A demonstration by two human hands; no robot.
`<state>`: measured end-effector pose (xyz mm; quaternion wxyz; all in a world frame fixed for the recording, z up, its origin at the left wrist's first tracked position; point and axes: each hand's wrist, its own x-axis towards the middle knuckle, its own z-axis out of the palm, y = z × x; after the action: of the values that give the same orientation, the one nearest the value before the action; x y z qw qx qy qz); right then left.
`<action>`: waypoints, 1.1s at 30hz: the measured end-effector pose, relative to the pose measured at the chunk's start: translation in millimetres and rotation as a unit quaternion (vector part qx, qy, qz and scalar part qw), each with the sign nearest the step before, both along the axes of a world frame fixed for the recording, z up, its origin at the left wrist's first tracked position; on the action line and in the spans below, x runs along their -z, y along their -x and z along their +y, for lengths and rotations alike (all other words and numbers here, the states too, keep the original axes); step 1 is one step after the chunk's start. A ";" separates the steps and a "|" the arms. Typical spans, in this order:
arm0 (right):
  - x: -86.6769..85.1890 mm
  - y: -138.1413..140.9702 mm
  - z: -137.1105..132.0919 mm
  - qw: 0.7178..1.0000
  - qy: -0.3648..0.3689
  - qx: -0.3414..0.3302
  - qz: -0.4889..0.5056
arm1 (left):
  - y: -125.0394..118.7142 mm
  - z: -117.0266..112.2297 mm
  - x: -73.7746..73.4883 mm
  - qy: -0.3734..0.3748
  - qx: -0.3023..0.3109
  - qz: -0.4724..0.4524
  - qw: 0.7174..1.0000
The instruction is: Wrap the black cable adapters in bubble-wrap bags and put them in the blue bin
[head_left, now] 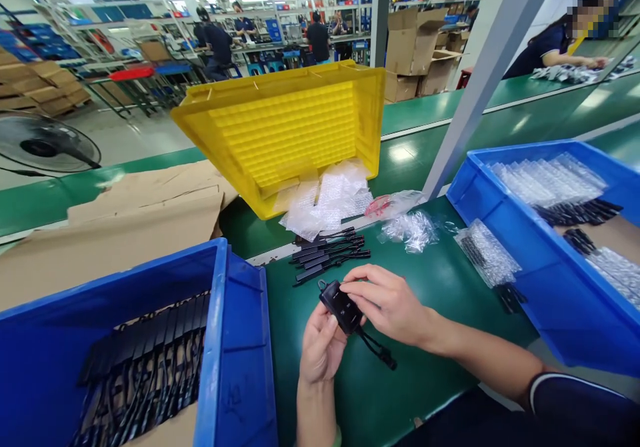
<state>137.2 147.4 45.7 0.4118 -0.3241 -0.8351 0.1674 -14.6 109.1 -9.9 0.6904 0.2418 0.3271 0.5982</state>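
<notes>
A small black adapter (pixel 341 306) with a short cable and plug hanging from it is held over the green table (pixel 400 387). My left hand (pixel 320 348) grips it from below, fingers closed round its lower end. My right hand (pixel 387 304) pinches its top edge with fingertips. Just beyond lies a loose row of several similar black adapters (pixel 330 255). Past them sits a heap of small bubble-wrap bags (pixel 330 200).
A blue bin (pixel 240 340) of black adapters stands at my left, a blue bin (pixel 525 234) of bagged ones at my right. A yellow bin (pixel 280 134) is tipped on its side behind. Cardboard lies far left. Other people work at benches beyond.
</notes>
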 end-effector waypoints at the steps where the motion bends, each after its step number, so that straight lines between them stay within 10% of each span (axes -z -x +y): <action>1: 0.4 0.2 0.1 1.000 -0.007 0.005 -0.007 | -0.6 -0.5 -0.5 0.000 0.006 0.008 1.000; 25: -4.7 -4.2 -11.0 0.996 0.083 -0.033 0.026 | 7.4 -2.9 1.2 -0.015 -0.001 0.052 0.999; 33: -10.1 -3.7 0.3 0.999 0.011 -0.023 -0.034 | 2.7 -2.3 -0.8 -0.041 0.019 0.046 0.998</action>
<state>140.9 147.6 55.8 0.3753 -0.3151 -0.8540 0.1749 -17.4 106.8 -9.1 0.6751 0.3032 0.3292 0.5865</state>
